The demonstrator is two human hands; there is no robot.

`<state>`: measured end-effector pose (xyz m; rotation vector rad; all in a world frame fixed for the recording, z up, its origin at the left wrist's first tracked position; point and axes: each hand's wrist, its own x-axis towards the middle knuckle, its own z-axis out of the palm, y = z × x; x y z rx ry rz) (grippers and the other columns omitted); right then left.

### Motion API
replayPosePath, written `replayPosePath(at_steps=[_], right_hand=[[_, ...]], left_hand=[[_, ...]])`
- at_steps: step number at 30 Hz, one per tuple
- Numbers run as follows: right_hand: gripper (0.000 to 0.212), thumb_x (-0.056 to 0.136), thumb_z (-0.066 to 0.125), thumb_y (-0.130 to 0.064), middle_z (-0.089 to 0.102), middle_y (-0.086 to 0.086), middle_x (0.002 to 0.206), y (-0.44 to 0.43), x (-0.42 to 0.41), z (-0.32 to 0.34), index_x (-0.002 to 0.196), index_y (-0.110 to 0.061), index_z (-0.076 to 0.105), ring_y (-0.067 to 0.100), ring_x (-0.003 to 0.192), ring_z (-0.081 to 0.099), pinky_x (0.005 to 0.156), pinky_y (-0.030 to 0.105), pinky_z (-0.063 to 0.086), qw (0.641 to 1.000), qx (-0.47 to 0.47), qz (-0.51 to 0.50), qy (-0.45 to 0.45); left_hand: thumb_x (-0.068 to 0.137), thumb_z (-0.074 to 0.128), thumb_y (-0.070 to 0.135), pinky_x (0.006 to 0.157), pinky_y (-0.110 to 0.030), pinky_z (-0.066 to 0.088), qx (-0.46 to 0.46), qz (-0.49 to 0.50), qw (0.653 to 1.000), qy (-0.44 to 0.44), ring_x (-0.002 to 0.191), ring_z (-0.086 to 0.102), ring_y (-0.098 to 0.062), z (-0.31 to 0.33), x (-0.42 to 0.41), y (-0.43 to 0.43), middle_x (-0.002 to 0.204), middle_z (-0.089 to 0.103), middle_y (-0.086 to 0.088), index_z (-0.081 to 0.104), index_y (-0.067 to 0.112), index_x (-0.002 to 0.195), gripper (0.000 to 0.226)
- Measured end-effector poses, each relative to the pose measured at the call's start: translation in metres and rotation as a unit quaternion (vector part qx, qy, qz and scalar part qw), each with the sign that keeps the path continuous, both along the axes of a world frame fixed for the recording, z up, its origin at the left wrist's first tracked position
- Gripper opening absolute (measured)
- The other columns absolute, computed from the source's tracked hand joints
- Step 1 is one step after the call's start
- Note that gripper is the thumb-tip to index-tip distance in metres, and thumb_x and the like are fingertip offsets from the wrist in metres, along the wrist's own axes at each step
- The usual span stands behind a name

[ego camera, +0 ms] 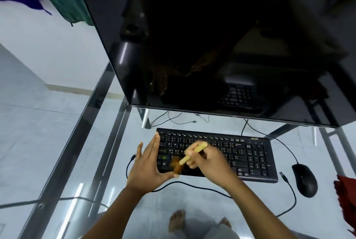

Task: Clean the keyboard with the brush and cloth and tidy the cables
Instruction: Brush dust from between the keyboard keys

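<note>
Now we see the right hand (210, 163) with its grip closed on the brush (189, 156), bristles blurred, seemingly on the keyboard's (250, 154) lower-left keys; left hand (148, 165) flat, fingers spread, bracing that end.

We read one brand mark: "acer", in pale letters on the far right part of the black keyboard (217, 154), above its number pad. The keys carry white letters; on the left part, just right of the left hand, we make out "Q" and "W" in one row and "A" and "S" in the row nearer us. The other key legends are too small or blurred for us to read. We read nothing on the mouse (305, 179) or on the dark screen (212, 46).
</note>
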<state>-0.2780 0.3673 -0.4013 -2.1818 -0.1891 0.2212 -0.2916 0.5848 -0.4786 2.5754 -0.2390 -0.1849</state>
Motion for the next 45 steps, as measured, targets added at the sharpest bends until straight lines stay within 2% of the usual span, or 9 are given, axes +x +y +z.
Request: replayPosePath(at_steps=[5, 8, 12, 24, 28, 32, 36, 40, 45], right_hand=[[0.013, 0.096, 0.061, -0.011, 0.069, -0.005, 0.093, 0.001, 0.006, 0.002, 0.093, -0.020, 0.070, 0.003, 0.086, 0.065, 0.077, 0.014, 0.050, 0.987, 0.015, -0.127, -0.092], [0.013, 0.097, 0.060, -0.014, 0.075, 0.000, 0.080, 0.010, -0.001, 0.002, 0.089, -0.022, 0.067, 0.010, 0.073, 0.070, 0.074, 0.029, 0.060, 0.998, 0.034, 0.000, 0.052], [0.013, 0.096, 0.061, -0.014, 0.070, -0.007, 0.085, 0.004, 0.003, -0.001, 0.089, -0.024, 0.065, 0.005, 0.076, 0.066, 0.069, 0.018, 0.052, 0.993, -0.007, -0.104, -0.060], [0.013, 0.100, 0.056, -0.015, 0.074, 0.002, 0.082, 0.015, 0.012, 0.001, 0.092, -0.016, 0.066, 0.015, 0.077, 0.072, 0.071, 0.020, 0.057, 0.985, 0.089, -0.084, 0.124], [0.014, 0.099, 0.057, -0.016, 0.072, -0.006, 0.085, 0.019, 0.034, 0.006, 0.088, -0.024, 0.063, 0.005, 0.078, 0.066, 0.069, 0.011, 0.048, 0.988, 0.042, -0.150, -0.016], [0.012, 0.099, 0.056, -0.025, 0.074, -0.006, 0.087, 0.042, 0.042, 0.010, 0.094, -0.020, 0.065, 0.005, 0.079, 0.069, 0.078, 0.021, 0.054, 0.995, 0.024, -0.034, 0.095], [0.012, 0.099, 0.055, -0.021, 0.064, -0.005, 0.096, 0.059, 0.050, 0.016, 0.094, -0.017, 0.066, 0.006, 0.084, 0.059, 0.072, 0.010, 0.042, 0.997, -0.031, -0.048, -0.056], [0.013, 0.099, 0.055, -0.024, 0.071, 0.002, 0.088, 0.075, 0.046, 0.021, 0.095, -0.015, 0.064, 0.016, 0.081, 0.067, 0.078, 0.029, 0.056, 0.996, 0.003, 0.020, 0.082], [0.013, 0.099, 0.055, -0.025, 0.069, -0.001, 0.091, 0.074, 0.051, 0.020, 0.095, -0.015, 0.062, 0.014, 0.083, 0.065, 0.079, 0.029, 0.054, 0.999, 0.029, -0.028, 0.037]], left_hand=[[0.058, 0.052, 0.094, 0.121, -0.047, 0.004, 0.005, 0.009, 1.000, 0.013, 0.150, 0.006, -0.016, -0.001, 0.001, 0.000, 0.163, 0.002, 0.007, -0.012, 0.020, 0.154, 0.137], [0.061, 0.052, 0.093, 0.122, -0.044, 0.002, -0.001, 0.018, 1.000, 0.011, 0.150, 0.005, -0.015, 0.000, 0.000, 0.000, 0.163, 0.004, 0.007, -0.012, 0.019, 0.154, 0.135], [0.056, 0.054, 0.094, 0.119, -0.035, -0.005, -0.008, 0.025, 1.000, 0.013, 0.149, 0.003, -0.018, 0.001, 0.001, -0.001, 0.162, 0.003, 0.012, -0.014, 0.022, 0.153, 0.139], [0.061, 0.055, 0.091, 0.119, -0.035, -0.005, -0.019, 0.023, 1.000, -0.002, 0.148, 0.001, -0.007, 0.005, 0.000, -0.001, 0.162, 0.006, 0.009, -0.009, 0.019, 0.154, 0.134], [0.062, 0.056, 0.090, 0.120, -0.036, -0.003, -0.027, 0.028, 0.999, 0.001, 0.147, 0.016, -0.011, 0.007, 0.000, -0.001, 0.162, 0.013, 0.008, -0.006, 0.019, 0.154, 0.132], [0.063, 0.061, 0.086, 0.118, -0.042, 0.009, -0.044, 0.042, 0.998, 0.008, 0.144, 0.007, -0.013, 0.014, -0.002, -0.003, 0.161, 0.015, 0.008, -0.006, 0.024, 0.154, 0.128], [0.063, 0.058, 0.088, 0.121, -0.045, 0.008, -0.046, 0.037, 0.998, -0.013, 0.141, 0.033, -0.014, 0.009, -0.001, -0.003, 0.157, 0.025, 0.008, -0.001, 0.019, 0.154, 0.128], [0.058, 0.061, 0.087, 0.121, -0.040, 0.008, -0.056, 0.058, 0.997, 0.015, 0.145, 0.015, -0.018, 0.007, -0.001, -0.003, 0.149, 0.033, 0.015, -0.009, 0.024, 0.154, 0.134], [0.059, 0.058, 0.089, 0.121, -0.038, 0.002, -0.056, 0.053, 0.997, 0.004, 0.144, 0.028, -0.023, 0.001, 0.002, -0.002, 0.153, 0.037, 0.005, -0.008, 0.021, 0.154, 0.134]])
